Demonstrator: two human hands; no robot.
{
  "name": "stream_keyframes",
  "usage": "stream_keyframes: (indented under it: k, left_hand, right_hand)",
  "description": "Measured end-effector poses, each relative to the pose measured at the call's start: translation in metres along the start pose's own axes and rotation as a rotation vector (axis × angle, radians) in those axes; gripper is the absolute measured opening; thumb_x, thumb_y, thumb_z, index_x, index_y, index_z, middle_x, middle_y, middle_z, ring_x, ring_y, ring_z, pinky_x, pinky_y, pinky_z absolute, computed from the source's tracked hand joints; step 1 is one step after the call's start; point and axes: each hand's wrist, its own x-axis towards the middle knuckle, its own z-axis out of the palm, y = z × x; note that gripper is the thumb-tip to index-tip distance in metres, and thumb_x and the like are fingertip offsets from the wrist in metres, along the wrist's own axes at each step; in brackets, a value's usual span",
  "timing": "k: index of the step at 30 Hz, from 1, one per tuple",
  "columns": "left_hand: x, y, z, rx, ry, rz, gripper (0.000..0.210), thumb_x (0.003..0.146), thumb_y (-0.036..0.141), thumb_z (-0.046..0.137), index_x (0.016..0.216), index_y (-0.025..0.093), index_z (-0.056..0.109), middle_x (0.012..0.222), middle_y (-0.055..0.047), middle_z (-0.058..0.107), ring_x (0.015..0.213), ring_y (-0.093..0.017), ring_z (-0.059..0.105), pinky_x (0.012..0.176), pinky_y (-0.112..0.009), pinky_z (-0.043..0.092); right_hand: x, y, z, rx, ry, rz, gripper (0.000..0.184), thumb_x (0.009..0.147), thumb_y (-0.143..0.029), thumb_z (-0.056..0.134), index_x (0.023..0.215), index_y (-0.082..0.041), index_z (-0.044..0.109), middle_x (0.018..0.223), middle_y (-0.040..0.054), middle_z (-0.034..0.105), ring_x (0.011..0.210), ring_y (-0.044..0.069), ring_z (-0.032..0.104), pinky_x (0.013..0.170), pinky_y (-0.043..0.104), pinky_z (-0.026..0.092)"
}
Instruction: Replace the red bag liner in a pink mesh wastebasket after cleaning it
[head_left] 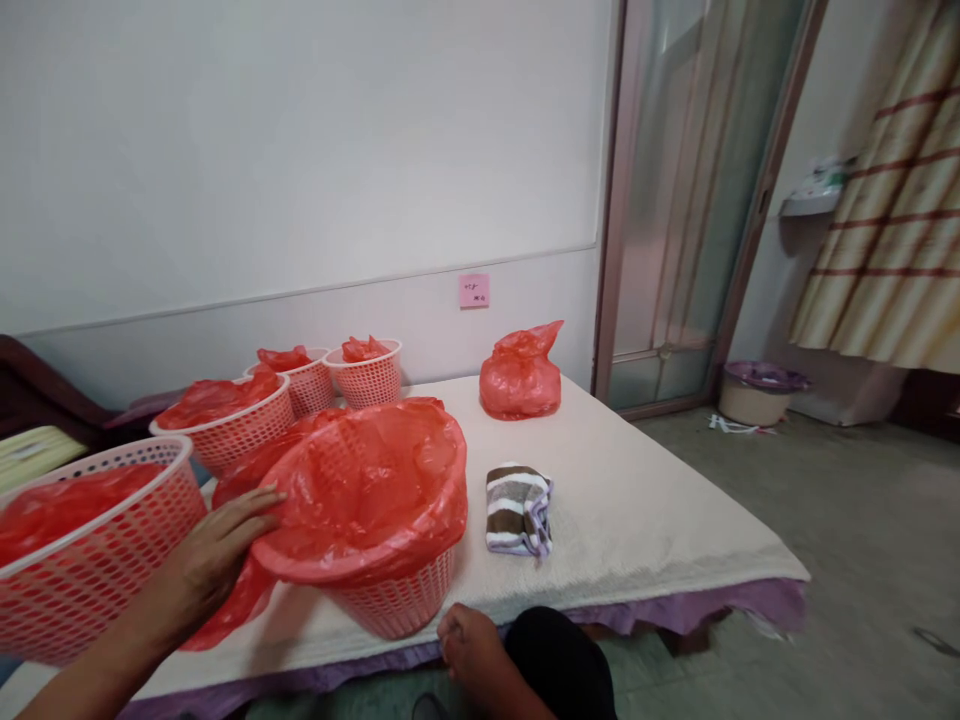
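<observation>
A pink plastic basket [394,600] stands near the front edge of the bed, lined with a red plastic bag [367,480] folded over its rim. Loose red plastic hangs out on its left side. My left hand [214,550] touches the left rim with its fingers stretched out; the thumb is mostly hidden. Beside the basket's lower right, at the bed's edge, my right hand [472,640] is curled closed, with nothing visible in it. A folded striped cloth [517,510] in brown, grey and white lies to the right of the basket.
More pink baskets with red bags, including a large one [97,560], stand at the left and back. A bulging red bag [520,378] sits near the wall below a pink note [474,291]. A lined bin [757,398] stands on the floor by the glass door [675,200].
</observation>
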Motion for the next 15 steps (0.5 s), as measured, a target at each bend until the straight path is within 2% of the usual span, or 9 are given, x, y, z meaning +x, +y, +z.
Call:
stream_keyframes:
  k: [2,4,6,9,11,12,15]
  left_hand:
    - [0.003,-0.007,0.002,0.022,-0.034,-0.028,0.031,0.088,0.016,0.043,0.104,0.026,0.067,0.13,-0.009,0.064,0.12,-0.026,0.06,0.102,-0.047,0.048]
    - [0.01,-0.001,-0.003,-0.006,-0.02,-0.12,0.035,0.087,0.018,0.039,0.108,0.026,0.067,0.134,-0.008,0.061,0.121,-0.028,0.059,0.104,-0.051,0.045]
    - [0.021,0.019,-0.017,-0.118,-0.003,-0.223,0.042,0.086,0.018,0.037,0.118,0.028,0.062,0.134,-0.004,0.061,0.124,-0.027,0.056,0.108,-0.052,0.04]
    - [0.05,0.065,-0.047,-0.248,-0.008,-0.41,0.043,0.082,0.018,0.039,0.118,0.031,0.058,0.123,0.002,0.066,0.12,-0.023,0.057,0.107,-0.045,0.041]
    - [0.08,0.095,-0.062,-0.29,-0.103,-0.511,0.034,0.088,0.032,0.041,0.116,0.031,0.06,0.114,0.003,0.07,0.105,-0.023,0.064,0.096,-0.041,0.047]
    - [0.096,0.108,-0.064,-0.345,-0.167,-0.494,0.032,0.088,0.036,0.042,0.113,0.029,0.062,0.112,0.001,0.07,0.106,-0.023,0.063,0.096,-0.039,0.047]
    - [0.146,0.131,-0.047,-0.446,-0.427,-0.395,0.032,0.086,0.031,0.042,0.107,0.021,0.063,0.112,-0.005,0.07,0.105,-0.022,0.064,0.093,-0.035,0.048]
  right_hand:
    - [0.0,0.0,-0.002,-0.009,0.006,0.007,0.014,0.071,-0.009,0.048,0.073,-0.019,0.058,0.057,-0.0035,0.054,0.049,0.011,0.047,0.052,0.022,0.033]
    - [0.0,0.0,-0.003,-0.02,0.004,0.012,0.017,0.071,-0.007,0.046,0.073,-0.019,0.057,0.057,-0.0035,0.053,0.05,0.012,0.048,0.052,0.022,0.032]
    - [0.0,0.001,-0.004,-0.031,-0.005,0.013,0.02,0.071,-0.004,0.044,0.073,-0.019,0.057,0.058,-0.0032,0.053,0.051,0.012,0.048,0.051,0.022,0.031]
    - [0.001,0.002,-0.004,-0.058,-0.014,0.013,0.023,0.072,-0.001,0.042,0.073,-0.018,0.056,0.059,-0.0028,0.054,0.052,0.011,0.048,0.051,0.021,0.03]
    - [0.002,0.001,-0.003,-0.082,-0.021,0.012,0.024,0.072,0.0,0.042,0.073,-0.018,0.057,0.059,-0.0026,0.055,0.054,0.011,0.048,0.053,0.021,0.031]
    - [0.001,0.0,-0.002,-0.095,-0.027,0.009,0.024,0.071,0.0,0.043,0.072,-0.019,0.057,0.059,-0.0024,0.055,0.055,0.011,0.049,0.054,0.021,0.032]
    - [0.0,-0.004,-0.001,-0.131,-0.041,0.0,0.024,0.068,0.001,0.045,0.071,-0.018,0.059,0.059,-0.002,0.055,0.058,0.013,0.051,0.059,0.022,0.035]
